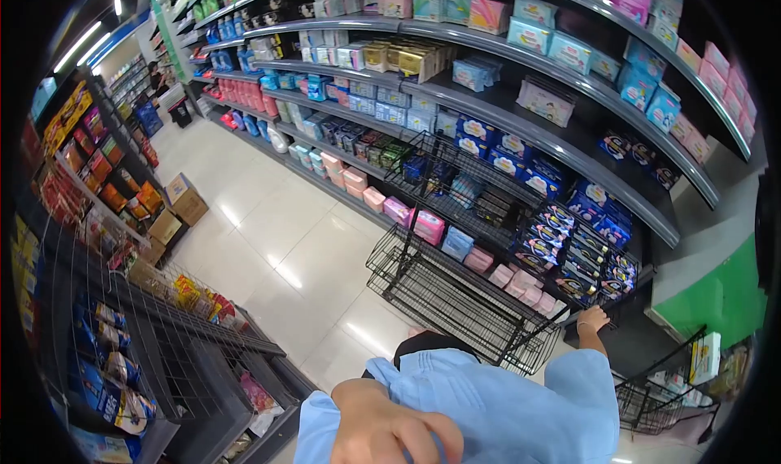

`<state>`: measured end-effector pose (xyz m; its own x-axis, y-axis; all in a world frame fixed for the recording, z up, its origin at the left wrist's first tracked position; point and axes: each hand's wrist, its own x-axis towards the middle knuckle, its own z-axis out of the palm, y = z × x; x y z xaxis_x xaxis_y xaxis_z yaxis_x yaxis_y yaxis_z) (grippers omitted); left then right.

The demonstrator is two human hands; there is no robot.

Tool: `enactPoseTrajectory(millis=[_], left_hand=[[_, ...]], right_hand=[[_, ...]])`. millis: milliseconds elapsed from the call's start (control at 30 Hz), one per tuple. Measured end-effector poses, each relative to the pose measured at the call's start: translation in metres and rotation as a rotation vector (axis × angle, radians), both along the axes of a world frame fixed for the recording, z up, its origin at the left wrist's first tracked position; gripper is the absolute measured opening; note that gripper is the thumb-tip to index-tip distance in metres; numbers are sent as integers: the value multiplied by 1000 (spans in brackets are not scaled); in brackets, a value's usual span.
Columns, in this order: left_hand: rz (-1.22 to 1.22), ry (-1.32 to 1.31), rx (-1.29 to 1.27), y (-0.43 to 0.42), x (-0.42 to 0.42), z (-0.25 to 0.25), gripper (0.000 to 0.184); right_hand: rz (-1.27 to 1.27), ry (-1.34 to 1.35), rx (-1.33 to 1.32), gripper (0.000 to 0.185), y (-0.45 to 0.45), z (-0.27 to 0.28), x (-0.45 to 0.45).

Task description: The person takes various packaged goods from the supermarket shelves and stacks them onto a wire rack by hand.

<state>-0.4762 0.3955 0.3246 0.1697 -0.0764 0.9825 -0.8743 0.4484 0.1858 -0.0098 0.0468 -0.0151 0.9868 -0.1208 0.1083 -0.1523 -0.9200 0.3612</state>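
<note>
My left hand (397,433) is close to the camera at the bottom centre, in front of the light blue top (504,403). Its fingers are curled, and what they hold, if anything, is hidden. Out to the right, my right hand (594,318) has its fingers bent over a dark edge beside the lowest shelf. What it grips is too small to make out. Between the hands and the shelves stands a black two-tier wire cart (455,297). Dark blue packs (582,261) lie just beyond my right hand.
Long shelves (468,37) of boxed and packaged goods curve along the right. Snack racks (98,151) and a wire display (175,334) line the left. Cardboard boxes (185,200) sit on the tiled aisle (281,240). Another wire basket (651,403) is at lower right. A person (154,76) is far back.
</note>
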Motion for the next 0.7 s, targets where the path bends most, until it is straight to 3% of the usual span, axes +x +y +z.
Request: enactPoseTrajectory(millis=[167,267,367,467,700], left_hand=[[-108,-18,55,3,24,13,24],[-118,-20,-187,-13,35,-3,26],[-71,230,-171,-3,24,-7,17],[-76,290,-136,-3,32,-8,32],[-109,324,-68,-3,42,-19,27]], right_hand=[[13,-88,66,43,-3,-6,1],[44,-120,28,28,-2,-11,-2],[31,-118,36,26,4,-1,-8],[33,-116,37,25,1,-9,-3],[45,-166,13,22,0,-8,-6]])
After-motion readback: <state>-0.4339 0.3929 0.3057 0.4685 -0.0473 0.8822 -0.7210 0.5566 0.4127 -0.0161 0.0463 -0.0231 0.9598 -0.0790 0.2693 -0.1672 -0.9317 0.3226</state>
